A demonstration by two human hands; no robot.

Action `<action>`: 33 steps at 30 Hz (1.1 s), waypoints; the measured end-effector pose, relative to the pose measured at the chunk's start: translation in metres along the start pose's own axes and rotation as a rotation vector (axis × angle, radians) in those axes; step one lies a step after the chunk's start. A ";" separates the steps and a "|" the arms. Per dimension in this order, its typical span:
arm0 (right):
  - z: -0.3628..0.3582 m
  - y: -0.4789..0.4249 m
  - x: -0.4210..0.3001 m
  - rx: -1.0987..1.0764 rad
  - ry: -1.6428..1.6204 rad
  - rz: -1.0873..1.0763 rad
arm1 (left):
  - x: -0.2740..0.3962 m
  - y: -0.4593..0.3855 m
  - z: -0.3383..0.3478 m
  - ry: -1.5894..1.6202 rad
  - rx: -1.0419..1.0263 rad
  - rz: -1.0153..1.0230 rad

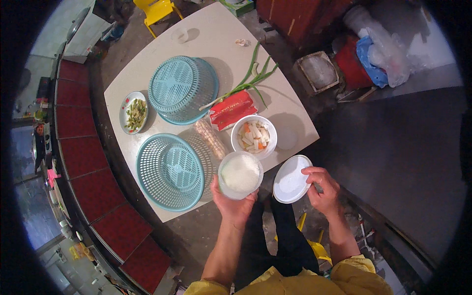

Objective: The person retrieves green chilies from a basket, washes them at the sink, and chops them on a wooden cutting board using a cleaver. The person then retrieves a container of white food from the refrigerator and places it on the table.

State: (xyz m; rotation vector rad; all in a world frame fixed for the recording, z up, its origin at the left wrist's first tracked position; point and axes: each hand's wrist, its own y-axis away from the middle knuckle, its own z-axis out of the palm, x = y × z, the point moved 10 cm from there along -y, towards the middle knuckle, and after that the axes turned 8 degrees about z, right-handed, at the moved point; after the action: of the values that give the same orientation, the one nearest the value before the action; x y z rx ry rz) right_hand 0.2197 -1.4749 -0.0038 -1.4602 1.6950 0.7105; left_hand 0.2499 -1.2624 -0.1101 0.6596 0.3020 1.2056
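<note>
My left hand (235, 206) grips a translucent plastic tub (240, 175) of white granules, held above the table's near edge. Between the fingers and thumb of my right hand (322, 191) is a round white plastic lid (292, 180), tilted and apart from the tub. Just beyond the tub stands a white bucket (254, 136) of cut white strips with a few orange pieces. To its left lie an ear of corn (210, 139) and a red packet (233, 109) bearing writing. An upright blue plastic basket (169, 172) is left of my left hand.
A second blue basket (180, 90) sits upside down on the table (217, 33). Green onions (245, 86) lie beside it, partly over the red packet. A plate of chopped green food (134, 112) is at the left. Yellow chairs (156, 14) and red-fronted cabinets (92, 173) flank the table.
</note>
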 end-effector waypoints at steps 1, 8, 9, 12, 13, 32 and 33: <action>0.001 0.000 0.001 0.001 0.007 -0.004 | -0.001 0.002 0.003 -0.004 -0.027 -0.002; 0.005 0.003 0.004 -0.001 -0.014 0.018 | -0.002 0.003 -0.011 -0.133 0.152 0.014; 0.005 0.001 0.004 -0.001 -0.012 0.016 | -0.001 0.001 -0.013 -0.131 0.153 0.018; 0.006 -0.001 0.007 0.000 -0.005 0.010 | -0.001 -0.001 -0.004 -0.109 0.105 0.031; 0.006 0.000 0.009 0.002 -0.003 0.005 | 0.000 0.001 0.004 -0.091 0.055 0.037; 0.010 -0.004 0.007 -0.018 -0.026 0.014 | 0.010 -0.002 -0.002 -0.201 0.163 0.135; 0.011 -0.002 0.010 -0.018 -0.032 0.026 | 0.007 -0.001 0.005 -0.208 0.079 0.101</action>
State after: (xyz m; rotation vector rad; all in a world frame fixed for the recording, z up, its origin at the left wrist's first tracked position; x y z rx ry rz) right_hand 0.2233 -1.4719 -0.0175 -1.4343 1.6895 0.7609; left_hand 0.2560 -1.2573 -0.1062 0.8704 0.1432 1.2136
